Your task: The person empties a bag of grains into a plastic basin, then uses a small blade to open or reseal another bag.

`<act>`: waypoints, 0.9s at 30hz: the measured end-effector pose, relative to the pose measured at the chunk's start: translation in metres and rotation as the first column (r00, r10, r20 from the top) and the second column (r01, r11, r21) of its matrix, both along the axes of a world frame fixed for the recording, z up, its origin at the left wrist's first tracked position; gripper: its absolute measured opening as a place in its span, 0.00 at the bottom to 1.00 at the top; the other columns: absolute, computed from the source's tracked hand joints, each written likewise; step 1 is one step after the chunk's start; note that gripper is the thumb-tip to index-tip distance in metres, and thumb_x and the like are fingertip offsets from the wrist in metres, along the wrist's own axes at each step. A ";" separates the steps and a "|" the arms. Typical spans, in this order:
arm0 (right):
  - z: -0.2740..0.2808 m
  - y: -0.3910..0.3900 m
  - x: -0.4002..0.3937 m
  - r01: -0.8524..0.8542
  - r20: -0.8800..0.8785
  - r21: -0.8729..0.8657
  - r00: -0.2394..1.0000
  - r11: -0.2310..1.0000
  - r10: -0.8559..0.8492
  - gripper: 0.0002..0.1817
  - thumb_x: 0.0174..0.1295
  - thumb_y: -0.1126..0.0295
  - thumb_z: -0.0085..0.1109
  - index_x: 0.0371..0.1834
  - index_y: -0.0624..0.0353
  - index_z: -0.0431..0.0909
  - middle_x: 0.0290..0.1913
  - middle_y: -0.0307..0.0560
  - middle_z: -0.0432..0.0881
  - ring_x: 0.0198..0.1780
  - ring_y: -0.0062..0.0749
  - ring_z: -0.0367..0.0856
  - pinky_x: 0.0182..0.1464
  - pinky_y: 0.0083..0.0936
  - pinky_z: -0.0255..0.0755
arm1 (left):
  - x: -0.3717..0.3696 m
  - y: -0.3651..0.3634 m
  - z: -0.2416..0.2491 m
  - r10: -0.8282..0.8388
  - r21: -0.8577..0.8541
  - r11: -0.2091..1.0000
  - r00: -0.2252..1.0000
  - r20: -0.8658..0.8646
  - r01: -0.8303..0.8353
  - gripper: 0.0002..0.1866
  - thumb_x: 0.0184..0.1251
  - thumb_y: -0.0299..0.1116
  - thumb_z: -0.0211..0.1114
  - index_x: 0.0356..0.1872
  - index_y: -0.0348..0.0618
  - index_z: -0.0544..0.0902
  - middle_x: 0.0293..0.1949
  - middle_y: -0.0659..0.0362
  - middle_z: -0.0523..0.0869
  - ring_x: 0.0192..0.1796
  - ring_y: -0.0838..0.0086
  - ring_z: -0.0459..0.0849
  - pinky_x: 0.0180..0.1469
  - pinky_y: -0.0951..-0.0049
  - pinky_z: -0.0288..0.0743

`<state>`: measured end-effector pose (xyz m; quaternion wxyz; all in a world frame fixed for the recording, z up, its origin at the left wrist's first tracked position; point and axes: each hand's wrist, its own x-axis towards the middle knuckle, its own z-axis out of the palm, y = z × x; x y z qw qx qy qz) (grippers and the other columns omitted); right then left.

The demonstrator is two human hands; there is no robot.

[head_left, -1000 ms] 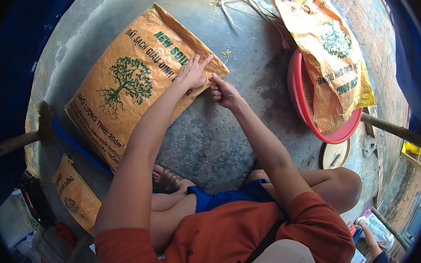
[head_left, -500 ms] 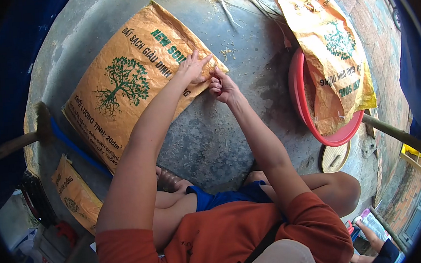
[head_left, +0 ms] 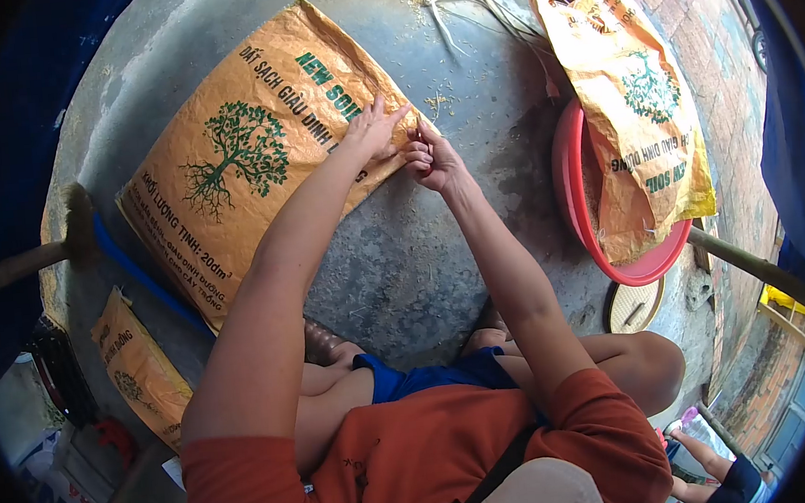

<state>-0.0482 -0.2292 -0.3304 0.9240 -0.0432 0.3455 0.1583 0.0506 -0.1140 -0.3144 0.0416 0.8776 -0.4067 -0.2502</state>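
Note:
An orange woven soil bag, printed with a green tree and "NEW SOIL" lettering, lies flat on the concrete floor in front of me. My left hand rests on its right side with fingers spread, the index finger pointing toward the bag's near right corner. At that corner, my right hand pinches the edge of the bag, its other fingers curled in. The bit of edge between thumb and fingertip is mostly hidden.
On the right, a similar bag hangs over a red basin. A round woven tray lies below the basin. Another orange bag is at lower left, beside a wooden pole. Pale strips and scattered husks lie at the top.
The view has shifted slightly. My right hand's fingers have moved a little at the bag's corner; my left hand stays on the bag.

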 end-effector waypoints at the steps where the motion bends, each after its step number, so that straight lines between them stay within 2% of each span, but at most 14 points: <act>1: -0.003 -0.001 0.001 -0.009 -0.001 0.043 1.000 0.999 0.009 0.14 0.60 0.54 0.49 0.29 0.53 0.68 0.12 0.27 0.51 0.12 0.12 0.47 0.10 0.09 0.43 | 0.000 0.000 -0.001 0.000 -0.002 1.000 1.000 0.000 0.000 0.45 0.45 0.40 0.65 0.64 0.71 0.49 0.58 0.40 0.56 0.57 0.49 0.64 0.56 0.60 0.65; 5: 0.000 0.002 0.002 0.001 -0.011 0.006 1.000 1.000 -0.001 0.14 0.60 0.54 0.48 0.29 0.53 0.68 0.12 0.27 0.51 0.12 0.12 0.47 0.10 0.09 0.43 | 0.000 0.000 -0.004 -0.007 -0.007 1.000 1.000 -0.006 0.007 0.44 0.45 0.40 0.65 0.64 0.71 0.49 0.57 0.40 0.56 0.57 0.49 0.64 0.56 0.60 0.65; 7: 0.004 0.004 0.001 -0.018 -0.050 -0.080 0.999 0.997 0.014 0.14 0.62 0.56 0.47 0.28 0.55 0.70 0.12 0.28 0.52 0.12 0.13 0.48 0.11 0.11 0.44 | -0.001 0.000 -0.003 -0.008 -0.006 1.000 0.999 0.042 0.009 0.44 0.45 0.39 0.65 0.64 0.70 0.49 0.57 0.41 0.56 0.56 0.49 0.65 0.56 0.61 0.65; 11: 0.002 0.005 -0.001 -0.010 0.009 -0.064 1.000 0.998 0.011 0.14 0.62 0.57 0.47 0.28 0.55 0.70 0.12 0.28 0.53 0.12 0.13 0.49 0.11 0.11 0.44 | 0.001 0.000 -0.004 -0.008 0.003 1.000 1.000 0.020 0.007 0.44 0.45 0.39 0.65 0.64 0.70 0.49 0.58 0.41 0.55 0.56 0.48 0.64 0.56 0.61 0.65; 13: -0.001 0.003 -0.001 0.012 0.069 0.116 0.997 0.993 -0.020 0.13 0.62 0.58 0.47 0.28 0.55 0.70 0.12 0.29 0.53 0.12 0.13 0.48 0.11 0.11 0.44 | 0.001 -0.001 -0.004 -0.013 0.003 1.000 1.000 -0.003 0.013 0.45 0.45 0.39 0.66 0.64 0.70 0.49 0.59 0.39 0.53 0.58 0.47 0.62 0.56 0.61 0.65; 17: -0.005 -0.004 0.006 0.033 0.056 0.193 0.997 0.981 -0.045 0.13 0.62 0.58 0.47 0.27 0.54 0.69 0.12 0.29 0.53 0.12 0.13 0.48 0.11 0.12 0.44 | -0.001 -0.003 0.003 0.005 0.030 1.000 1.000 -0.001 -0.005 0.46 0.44 0.38 0.66 0.64 0.69 0.48 0.60 0.38 0.52 0.59 0.47 0.61 0.56 0.61 0.64; 19: -0.003 -0.002 0.010 0.008 -0.011 0.082 1.000 0.997 -0.007 0.13 0.61 0.57 0.48 0.26 0.54 0.69 0.13 0.29 0.53 0.12 0.14 0.47 0.11 0.11 0.43 | -0.002 -0.004 0.004 -0.014 0.056 0.998 1.000 0.007 0.014 0.46 0.44 0.38 0.66 0.65 0.68 0.48 0.60 0.38 0.52 0.59 0.47 0.61 0.57 0.62 0.64; 20: -0.002 -0.001 0.010 0.006 -0.011 0.083 1.000 0.997 -0.005 0.13 0.61 0.57 0.48 0.26 0.54 0.69 0.13 0.29 0.53 0.12 0.14 0.47 0.11 0.11 0.43 | -0.002 -0.003 0.002 -0.012 0.057 0.998 1.000 0.007 0.011 0.46 0.44 0.38 0.66 0.65 0.68 0.48 0.60 0.38 0.52 0.59 0.47 0.61 0.57 0.62 0.64; 22: -0.002 0.002 0.008 -0.046 -0.006 -0.083 0.999 0.996 0.045 0.13 0.61 0.57 0.48 0.26 0.54 0.68 0.13 0.28 0.53 0.12 0.14 0.48 0.11 0.11 0.43 | -0.003 -0.002 -0.001 -0.021 0.033 0.999 0.999 0.038 0.019 0.45 0.45 0.37 0.65 0.65 0.68 0.48 0.60 0.39 0.53 0.58 0.47 0.62 0.57 0.63 0.63; 27: 0.000 0.003 0.000 -0.001 0.082 0.007 0.997 1.000 0.000 0.13 0.61 0.57 0.47 0.28 0.54 0.68 0.13 0.28 0.53 0.12 0.13 0.48 0.11 0.11 0.43 | -0.002 -0.001 -0.002 -0.017 0.016 1.000 0.999 0.035 0.016 0.44 0.46 0.37 0.65 0.65 0.67 0.49 0.59 0.40 0.54 0.57 0.48 0.64 0.56 0.63 0.64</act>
